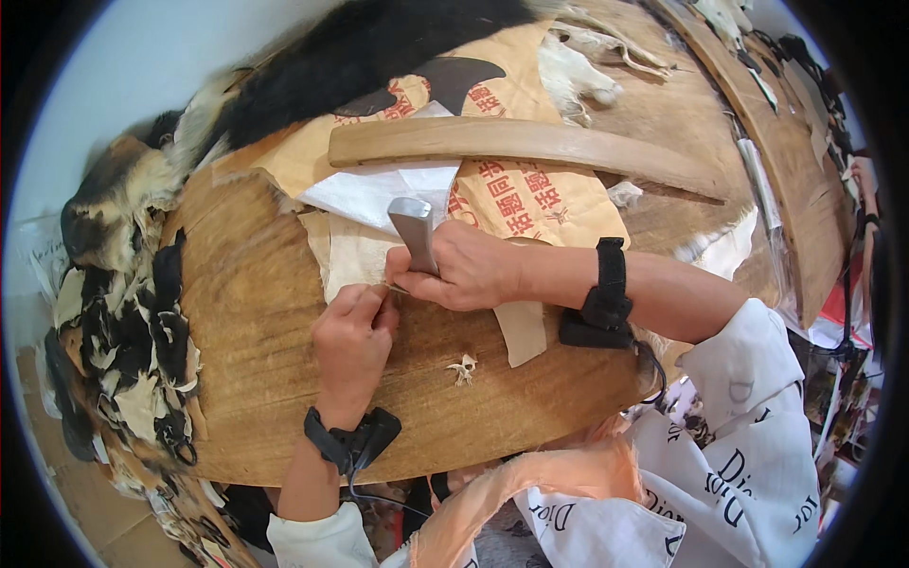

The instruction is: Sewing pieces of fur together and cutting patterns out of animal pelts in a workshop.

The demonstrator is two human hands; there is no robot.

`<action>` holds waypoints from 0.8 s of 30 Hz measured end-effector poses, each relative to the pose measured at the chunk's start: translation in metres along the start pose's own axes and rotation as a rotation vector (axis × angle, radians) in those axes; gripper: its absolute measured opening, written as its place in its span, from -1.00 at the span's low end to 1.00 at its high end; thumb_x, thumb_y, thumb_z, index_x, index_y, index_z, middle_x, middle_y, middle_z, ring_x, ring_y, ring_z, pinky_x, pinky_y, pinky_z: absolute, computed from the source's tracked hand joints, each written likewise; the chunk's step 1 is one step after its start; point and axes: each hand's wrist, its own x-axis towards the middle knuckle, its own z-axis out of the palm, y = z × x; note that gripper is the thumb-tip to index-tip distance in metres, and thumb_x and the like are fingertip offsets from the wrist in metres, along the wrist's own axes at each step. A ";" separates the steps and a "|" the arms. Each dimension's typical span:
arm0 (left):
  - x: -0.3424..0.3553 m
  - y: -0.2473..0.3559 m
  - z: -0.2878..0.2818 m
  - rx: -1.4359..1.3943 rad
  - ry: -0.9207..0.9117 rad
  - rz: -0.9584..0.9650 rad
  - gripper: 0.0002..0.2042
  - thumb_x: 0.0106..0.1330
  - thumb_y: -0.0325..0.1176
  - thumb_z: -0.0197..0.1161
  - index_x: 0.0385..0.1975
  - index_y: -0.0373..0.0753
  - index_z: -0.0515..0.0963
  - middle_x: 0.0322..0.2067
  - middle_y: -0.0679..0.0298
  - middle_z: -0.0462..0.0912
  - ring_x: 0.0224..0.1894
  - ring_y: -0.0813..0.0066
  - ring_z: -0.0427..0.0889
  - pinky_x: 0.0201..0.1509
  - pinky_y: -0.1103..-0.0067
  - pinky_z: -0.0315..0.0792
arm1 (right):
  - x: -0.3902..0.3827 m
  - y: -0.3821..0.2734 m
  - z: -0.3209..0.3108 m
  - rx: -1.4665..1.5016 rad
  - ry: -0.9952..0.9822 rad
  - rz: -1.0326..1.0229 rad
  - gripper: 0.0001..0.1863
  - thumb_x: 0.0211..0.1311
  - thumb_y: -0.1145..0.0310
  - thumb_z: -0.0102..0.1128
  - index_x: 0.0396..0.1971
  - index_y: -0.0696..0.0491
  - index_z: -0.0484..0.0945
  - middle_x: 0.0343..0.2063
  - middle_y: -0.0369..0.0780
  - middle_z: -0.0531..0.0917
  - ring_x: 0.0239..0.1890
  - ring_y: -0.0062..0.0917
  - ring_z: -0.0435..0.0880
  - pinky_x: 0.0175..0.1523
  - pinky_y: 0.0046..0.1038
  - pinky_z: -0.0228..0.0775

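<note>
The work on the pale hide (343,256) appears to be under way rather than finished: the piece lies at the hands, one corner showing at ten o'clock of them and a narrow flap between three and four, though whether the two are joined under the right wrist cannot be told. The right grip (464,267) is closed around a metal-handled tool (414,232) set nearly upright; the left grip (352,341) is pinched close beside it, and what its fingers hold is hidden. A small pale scrap (463,369) near five o'clock and a heap of black-and-white scraps (123,350) between eight and nine suggest that some cutting is done; how much is left cannot be judged from here. The wooden surface (256,379) has a visible grain. At two o'clock on it lies printed tan paper (578,204), with a curved wooden piece (511,142) across it toward one. Black fur (360,71) stretches over twelve, and white fur (579,85) sits at one. A long plank (757,142) stands at two, and a pale wall (123,76) closes the room at ten.
</note>
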 end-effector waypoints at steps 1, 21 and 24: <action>0.000 0.000 0.000 0.000 0.000 -0.009 -0.85 0.02 -0.56 0.25 -0.38 -0.26 0.57 -0.48 0.20 0.55 -0.54 0.34 0.55 -0.46 0.56 0.42 | 0.001 0.000 0.001 0.001 -0.020 0.016 -0.83 0.14 0.29 -0.03 -0.40 0.08 0.45 -0.70 -0.04 0.46 -0.61 -0.13 0.47 -0.48 -0.25 0.28; 0.014 -0.016 -0.048 -0.804 -0.337 -0.494 -0.86 0.15 -0.50 0.21 -0.30 -0.39 0.57 -0.40 0.31 0.56 -0.36 0.62 0.55 -0.31 0.71 0.40 | 0.024 -0.032 -0.008 0.075 0.105 0.152 -0.79 0.17 0.28 -0.03 -0.42 0.10 0.50 -0.60 -0.09 0.53 -0.47 -0.28 0.54 -0.33 -0.31 0.35; 0.024 -0.009 -0.079 -1.048 -0.163 -0.425 -0.80 0.15 -0.49 0.25 -0.23 -0.39 0.56 -0.34 0.33 0.53 -0.26 0.62 0.52 -0.27 0.71 0.39 | 0.030 -0.065 -0.012 0.007 0.176 0.159 -0.82 0.09 0.30 0.04 -0.46 0.11 0.50 -0.59 -0.03 0.53 -0.45 -0.14 0.54 -0.34 -0.26 0.35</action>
